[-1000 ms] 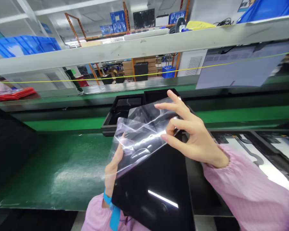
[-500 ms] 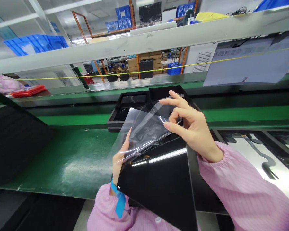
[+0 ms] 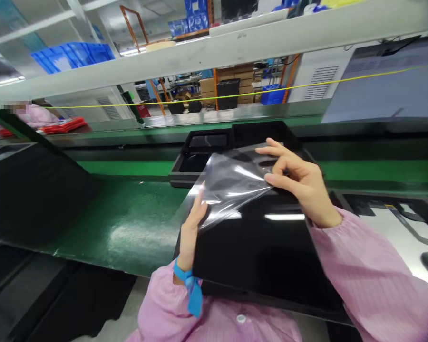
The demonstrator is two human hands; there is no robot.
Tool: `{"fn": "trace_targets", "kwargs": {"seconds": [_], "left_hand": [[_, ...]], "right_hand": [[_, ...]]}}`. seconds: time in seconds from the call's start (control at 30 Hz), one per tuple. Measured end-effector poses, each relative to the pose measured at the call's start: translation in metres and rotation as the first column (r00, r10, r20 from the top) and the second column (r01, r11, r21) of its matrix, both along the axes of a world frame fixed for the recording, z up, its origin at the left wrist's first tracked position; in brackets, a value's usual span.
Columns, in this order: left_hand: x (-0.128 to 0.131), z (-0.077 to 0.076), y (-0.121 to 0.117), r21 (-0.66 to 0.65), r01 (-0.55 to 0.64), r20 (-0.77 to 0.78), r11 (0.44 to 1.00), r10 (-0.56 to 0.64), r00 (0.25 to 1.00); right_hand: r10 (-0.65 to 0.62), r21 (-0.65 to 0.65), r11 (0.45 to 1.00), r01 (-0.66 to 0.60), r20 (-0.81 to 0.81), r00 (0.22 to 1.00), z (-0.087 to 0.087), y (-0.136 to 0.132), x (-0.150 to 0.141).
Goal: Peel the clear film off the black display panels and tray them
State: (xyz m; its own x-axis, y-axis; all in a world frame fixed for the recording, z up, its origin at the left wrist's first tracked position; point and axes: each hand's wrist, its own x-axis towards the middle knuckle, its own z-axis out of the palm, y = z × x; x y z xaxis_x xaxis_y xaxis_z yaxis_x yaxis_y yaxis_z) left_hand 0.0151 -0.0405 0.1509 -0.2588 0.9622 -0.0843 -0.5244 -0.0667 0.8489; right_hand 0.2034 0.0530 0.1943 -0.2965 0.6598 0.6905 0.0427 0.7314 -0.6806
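A glossy black screen panel [image 3: 253, 259] lies tilted in front of me, with light strips reflected on its face. Over its far part a clear plastic film [image 3: 231, 180] is lifted and folded back. My right hand [image 3: 301, 185] pinches the film's edge between thumb and index finger, the other fingers raised. At the panel's left edge, my left hand [image 3: 191, 225] grips the side; some of its fingers are behind the film or panel. A blue band [image 3: 189, 280] is around my left wrist.
Black foam trays [image 3: 180, 178] stand behind the panel on the green bench [image 3: 142, 213]. To the right, another tray holds a white-backed panel with a flat cable [image 3: 410, 228]. A dark board [image 3: 32, 190] rises at the left. A shelf beam [image 3: 199, 59] crosses above.
The panel has come down to a flatter tilt. My right hand still pinches the film, and my left hand stays at the panel's edge. The camera view has shifted slightly.
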Motion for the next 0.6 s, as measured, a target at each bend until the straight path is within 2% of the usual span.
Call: {"fn": "trace_targets", "kwargs": {"seconds": [0.13,0.3,0.43,0.6], "left_hand": [[0.014,0.019,-0.005,0.110,0.032,0.101,0.993,-0.043,0.994],[0.009,0.021,-0.002,0.177,0.029,0.146,0.984,-0.055,0.988],[-0.008,0.007,0.006,0.117,0.023,0.145,0.993,-0.040,0.989],[-0.021,-0.029,0.025,-0.029,0.071,0.199,0.997,-0.064,0.978]], "right_hand": [[0.029,-0.020,0.999,-0.031,-0.085,0.996,-0.015,0.013,0.004],[0.002,-0.063,0.998,-0.007,-0.088,0.996,-0.016,0.018,-0.001],[-0.075,-0.076,0.995,0.067,-0.118,0.990,-0.006,0.007,-0.012],[-0.218,-0.046,0.975,0.215,-0.067,0.974,0.002,-0.009,-0.029]]}}
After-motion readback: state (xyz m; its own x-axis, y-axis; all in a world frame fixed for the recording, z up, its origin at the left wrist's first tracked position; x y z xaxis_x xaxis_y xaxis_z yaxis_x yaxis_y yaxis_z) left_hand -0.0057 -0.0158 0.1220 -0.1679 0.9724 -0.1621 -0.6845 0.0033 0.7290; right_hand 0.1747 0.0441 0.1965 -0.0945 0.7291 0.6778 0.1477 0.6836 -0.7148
